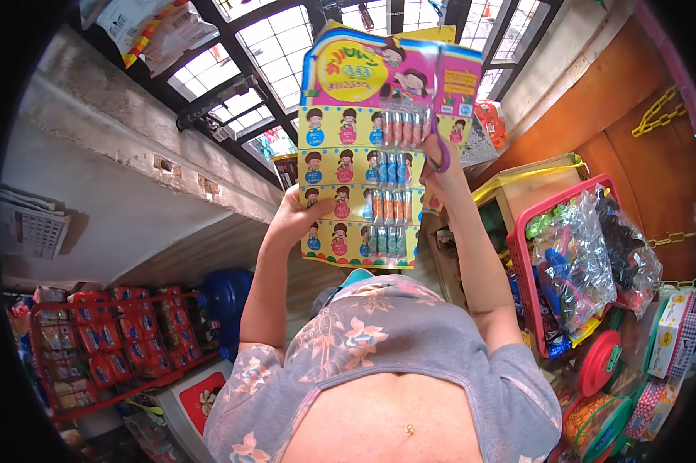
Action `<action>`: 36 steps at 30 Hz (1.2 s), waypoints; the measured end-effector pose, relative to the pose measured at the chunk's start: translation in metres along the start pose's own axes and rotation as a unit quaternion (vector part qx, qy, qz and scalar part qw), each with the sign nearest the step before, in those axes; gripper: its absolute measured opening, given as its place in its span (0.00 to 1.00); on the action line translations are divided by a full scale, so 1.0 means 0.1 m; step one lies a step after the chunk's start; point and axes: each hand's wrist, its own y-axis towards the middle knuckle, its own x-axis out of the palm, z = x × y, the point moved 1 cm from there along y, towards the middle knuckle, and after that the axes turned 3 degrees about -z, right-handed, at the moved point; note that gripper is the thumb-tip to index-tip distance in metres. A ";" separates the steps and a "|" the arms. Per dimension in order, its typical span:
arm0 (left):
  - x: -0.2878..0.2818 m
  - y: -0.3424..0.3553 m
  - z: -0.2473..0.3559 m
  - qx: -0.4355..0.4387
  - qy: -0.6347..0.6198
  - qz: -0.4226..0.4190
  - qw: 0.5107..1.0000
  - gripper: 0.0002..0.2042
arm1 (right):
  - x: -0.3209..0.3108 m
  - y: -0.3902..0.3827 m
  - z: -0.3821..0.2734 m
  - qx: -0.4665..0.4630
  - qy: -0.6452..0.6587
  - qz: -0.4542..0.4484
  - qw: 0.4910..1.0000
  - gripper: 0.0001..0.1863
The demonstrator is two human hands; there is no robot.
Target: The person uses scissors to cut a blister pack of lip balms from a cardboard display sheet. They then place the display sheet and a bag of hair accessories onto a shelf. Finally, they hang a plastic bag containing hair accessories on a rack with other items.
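Note:
Upright before me is a tall printed display card with a yellow and pink header and rows of cartoon children. Down its right part run several clear blister strips of small capped cylinders in red, blue, orange and green. My left hand grips the card's lower left edge, thumb across the front. At the right edge, my right hand is closed round purple-handled scissors; their blades are hidden. That hand also touches the card's edge. Another pink and yellow printed card shows behind the first.
A barred window spans the far side. On the right stand a pink basket of plastic-wrapped goods, a cardboard box and round lidded jars. To the left are a red wire rack of packets and a blue container.

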 end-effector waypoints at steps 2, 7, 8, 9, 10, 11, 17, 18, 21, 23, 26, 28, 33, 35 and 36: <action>-0.04 0.03 0.01 0.000 0.018 -0.009 1.000 0.11 | -0.08 0.16 0.01 -0.002 0.005 -0.017 1.000 0.21; 0.02 0.17 0.00 -0.019 0.038 0.001 0.999 0.12 | -0.31 0.43 0.15 -0.013 -0.016 -0.016 1.000 0.15; 0.04 0.21 0.00 -0.031 0.050 0.003 0.998 0.12 | -0.38 0.50 0.17 -0.021 -0.012 -0.023 0.999 0.13; 0.02 0.24 -0.04 -0.032 0.075 0.016 0.997 0.12 | -0.30 0.51 0.16 -0.006 -0.023 0.022 0.999 0.08; 0.03 0.29 -0.11 0.025 0.058 0.009 0.998 0.12 | -0.24 0.53 0.17 -0.027 -0.022 0.043 0.998 0.07; 0.01 0.34 -0.18 0.027 0.064 0.009 0.998 0.12 | -0.16 0.56 0.18 -0.048 -0.021 0.063 0.997 0.07; 0.05 0.39 -0.17 -0.001 0.090 0.023 0.996 0.13 | -0.31 0.66 0.28 -0.064 0.001 0.041 0.997 0.15; 0.06 0.38 -0.14 -0.013 0.090 0.034 0.995 0.13 | -0.33 0.69 0.29 -0.059 0.003 0.038 0.998 0.14; 0.12 0.28 -0.01 -0.020 0.118 0.062 0.991 0.13 | -0.34 0.76 0.25 -0.045 0.017 0.030 0.998 0.15; 0.11 0.22 -0.04 0.054 0.171 0.073 0.981 0.12 | -0.30 0.80 0.14 -0.037 0.039 0.026 0.998 0.17; 0.19 0.08 0.13 0.078 0.191 0.073 0.976 0.12 | -0.31 0.84 0.07 -0.035 0.056 0.045 0.997 0.20; 0.20 0.02 0.19 0.068 0.191 0.078 0.976 0.12 | -0.38 0.87 0.03 -0.035 0.040 0.056 0.997 0.21; 0.27 0.03 0.30 0.071 0.068 0.076 0.992 0.14 | -0.37 0.78 -0.16 -0.042 0.047 -0.020 0.998 0.22; 0.33 0.03 0.33 0.073 0.025 0.097 0.992 0.14 | -0.33 0.70 -0.26 -0.050 0.033 -0.005 0.998 0.21; 0.35 0.03 0.30 0.079 0.006 0.102 0.992 0.13 | -0.27 0.63 -0.29 -0.050 0.028 0.004 0.998 0.21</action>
